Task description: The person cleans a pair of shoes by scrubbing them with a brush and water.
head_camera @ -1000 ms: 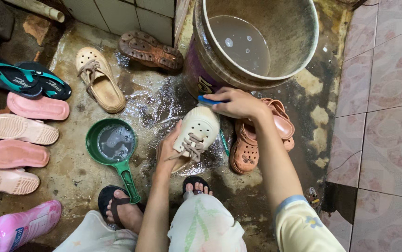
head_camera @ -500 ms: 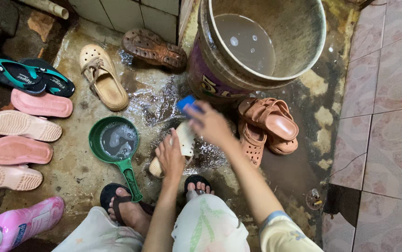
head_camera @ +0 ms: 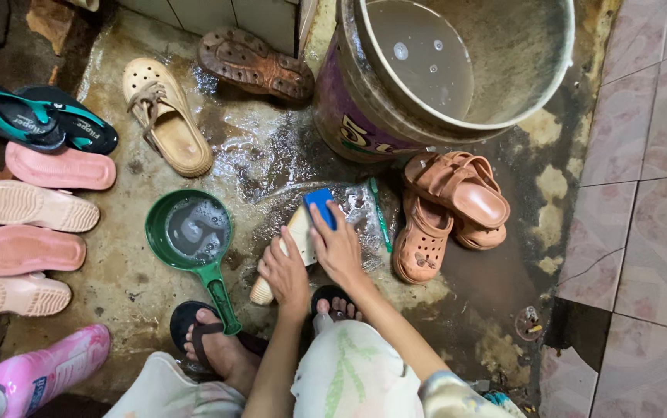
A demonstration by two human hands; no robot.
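Head view: two hands scrub a cream shoe [head_camera: 296, 236] on the wet floor [head_camera: 271, 166].

The left hand [head_camera: 285, 272] has its grip closed on the shoe, which lies on its side just beside the green dipper [head_camera: 190, 236]. The right hand [head_camera: 339, 249] has its grip closed on a blue brush [head_camera: 320, 207], pressed on the shoe's upper end. A bucket [head_camera: 457, 70] of water stands near above, brown sandals [head_camera: 446, 213] to the right, pink slippers [head_camera: 32, 224] well apart on the left.
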